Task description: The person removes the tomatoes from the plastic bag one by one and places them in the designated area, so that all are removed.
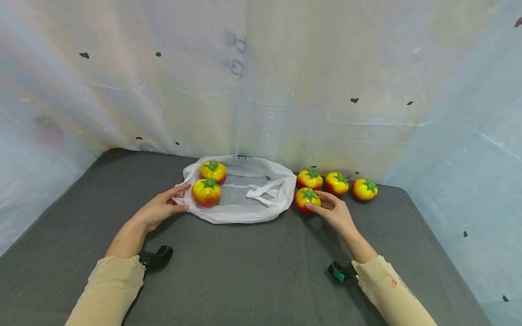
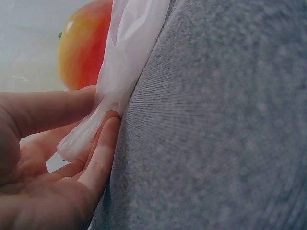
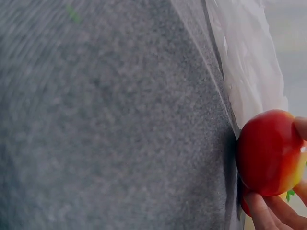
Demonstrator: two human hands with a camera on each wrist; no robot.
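A white plastic bag lies spread on the dark grey table with its mouth open upward. Two yellow-and-red tomatoes with green leafy tops, a rear tomato and a front tomato, sit in its left part. My left hand holds the bag's left edge; in the left wrist view the bunched plastic passes between thumb and fingers. At the bag's right side, my right hand grips another tomato between thumb and fingers. In the right wrist view that hand is cut off by the frame's edge.
Behind the gripped tomato stand more tomatoes in a row: a left one, a middle one and a right one. Pale sheeting hangs along the back and sides of the grey table.
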